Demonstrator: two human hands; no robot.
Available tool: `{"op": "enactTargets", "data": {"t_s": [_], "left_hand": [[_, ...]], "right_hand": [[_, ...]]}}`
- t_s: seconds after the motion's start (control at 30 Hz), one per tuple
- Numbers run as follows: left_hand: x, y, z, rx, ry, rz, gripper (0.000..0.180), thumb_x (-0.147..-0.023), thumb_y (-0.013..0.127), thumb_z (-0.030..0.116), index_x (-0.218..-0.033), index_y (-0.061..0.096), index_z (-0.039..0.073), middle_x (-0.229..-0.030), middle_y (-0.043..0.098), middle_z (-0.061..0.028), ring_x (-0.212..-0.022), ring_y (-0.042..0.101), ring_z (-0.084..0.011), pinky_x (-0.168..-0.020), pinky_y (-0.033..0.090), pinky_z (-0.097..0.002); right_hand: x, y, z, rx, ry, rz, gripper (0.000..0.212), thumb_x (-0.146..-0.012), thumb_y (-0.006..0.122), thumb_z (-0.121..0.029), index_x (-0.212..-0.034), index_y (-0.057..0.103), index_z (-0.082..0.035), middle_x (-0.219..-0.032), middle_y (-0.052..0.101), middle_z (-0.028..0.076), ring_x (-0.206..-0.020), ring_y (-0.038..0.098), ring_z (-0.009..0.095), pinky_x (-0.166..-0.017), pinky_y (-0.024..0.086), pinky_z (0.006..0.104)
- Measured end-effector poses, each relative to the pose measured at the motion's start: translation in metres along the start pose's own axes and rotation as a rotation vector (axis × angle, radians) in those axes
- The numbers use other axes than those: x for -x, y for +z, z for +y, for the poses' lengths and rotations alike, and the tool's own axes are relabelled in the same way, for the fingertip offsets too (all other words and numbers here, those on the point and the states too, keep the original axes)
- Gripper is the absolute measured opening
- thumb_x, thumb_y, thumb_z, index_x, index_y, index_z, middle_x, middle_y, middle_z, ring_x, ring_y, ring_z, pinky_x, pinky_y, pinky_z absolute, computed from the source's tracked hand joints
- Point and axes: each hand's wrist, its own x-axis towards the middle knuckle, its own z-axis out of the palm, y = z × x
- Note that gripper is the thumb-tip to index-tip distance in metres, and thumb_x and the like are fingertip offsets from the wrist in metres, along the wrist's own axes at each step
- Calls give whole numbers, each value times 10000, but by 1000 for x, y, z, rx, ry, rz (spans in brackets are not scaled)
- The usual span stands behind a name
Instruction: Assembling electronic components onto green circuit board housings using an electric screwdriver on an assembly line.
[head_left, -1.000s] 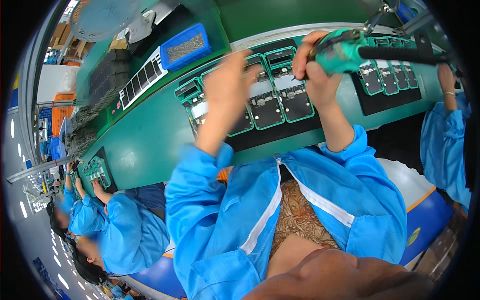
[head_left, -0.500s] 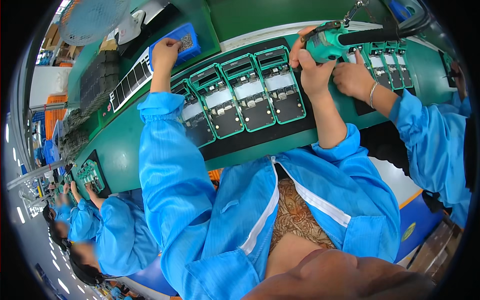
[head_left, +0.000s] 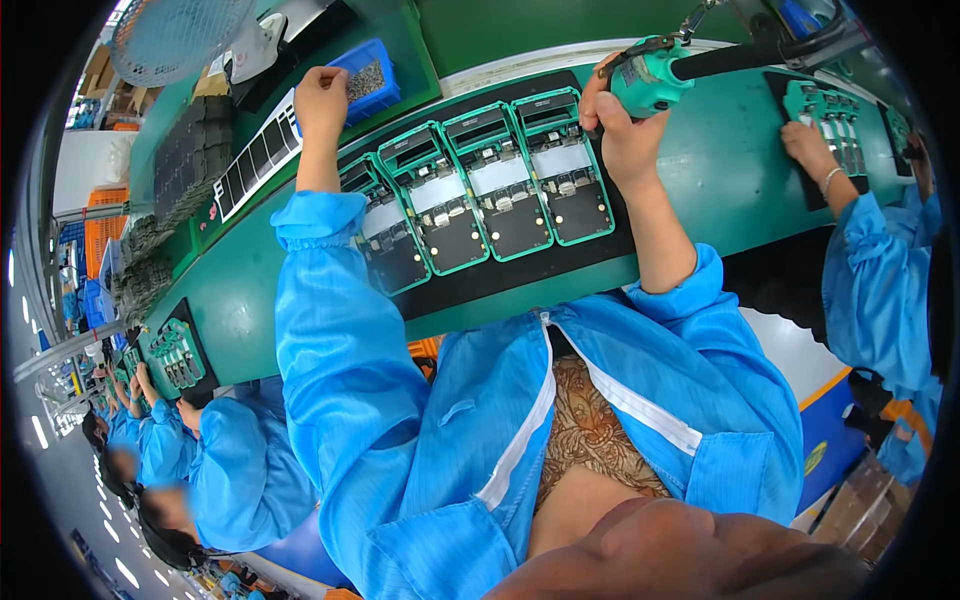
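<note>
My left hand (head_left: 322,103) is closed in a pinch beside a small blue bin (head_left: 378,98) with many small metal pieces, perhaps screws, in it. Whatever lies between those fingertips is too small to make out. With its fingers wrapped round it, my right hand (head_left: 630,140) grips a green electric screwdriver (head_left: 645,82) that hangs from above. Below and between the hands, several green-framed units (head_left: 500,185) with black panels and white strips lie in a row on a black mat (head_left: 615,240).
A white frame with dark rectangles (head_left: 258,160) lies left of the bin, near stacked dark trays (head_left: 190,160). At right, a co-worker's hand (head_left: 808,148) touches another mat of green units (head_left: 830,115). A fan (head_left: 180,40) stands upper left; a black cable (head_left: 730,62) crosses upper right.
My left hand has shifted slightly left, away from the bin. The co-worker's hand and the mat of green units have moved to the right. My right hand stays nearly still on the electric screwdriver.
</note>
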Motion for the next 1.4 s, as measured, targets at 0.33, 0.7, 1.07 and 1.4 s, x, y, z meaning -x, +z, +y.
{"op": "enactTargets", "data": {"t_s": [0.33,0.7,1.07,1.4], "left_hand": [[15,-20,15,402,-7,56,142,-856,614,106,-935,641,-8,-830,671,-91,-708,625,-117,-645,491,-228],[184,16,127,108,604,-267,94,-756,635,55,-848,631,36,-789,635,-130,-750,615,-321,-668,498,-396],[201,20,130,106,651,-186,121,-736,700,76,-813,615,38,-716,612,-99,-656,599,-284,-577,467,-374],[187,14,129,26,649,-193,203,-706,703,97,-845,572,27,-784,595,-125,-749,585,-303,-636,463,-404]], "right_hand": [[2,5,5,-9,72,-5,247,-789,583,-83,-998,474,-10,-639,512,44,-503,461,101,-462,400,234],[8,42,-40,-194,-20,-111,555,-808,641,-477,-1059,438,-26,-626,470,38,-479,434,112,-433,381,254],[13,60,-40,-438,-26,-197,476,-798,685,-306,-1069,443,2,-629,515,52,-501,479,94,-462,407,209],[17,67,-18,-394,28,-139,367,-736,689,-56,-1044,500,9,-764,544,31,-624,517,91,-539,438,225]]}}
